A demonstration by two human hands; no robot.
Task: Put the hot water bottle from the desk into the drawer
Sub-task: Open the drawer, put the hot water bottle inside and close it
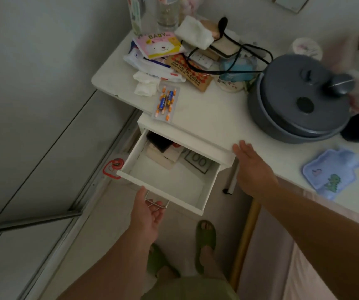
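Two hands in view. Left hand (150,210), palm up, fingers curled around the wire handle (157,202) on the near face of the drawer (169,182), which stands pulled out below the desk (206,118). Right hand (252,165) flat, fingers spread, gripping nothing, at the desk's near edge. Hot water bottle (332,172), blue with a dinosaur print, lies on the desk at near right, well apart from both hands. Grey pot (299,100) beyond it; battery pack (166,102) at far left.

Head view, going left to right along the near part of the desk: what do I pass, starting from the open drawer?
Open drawer with the left hand on its handle → right hand resting at the desk edge → blue hot water bottle lying flat on the desk, near its right end.
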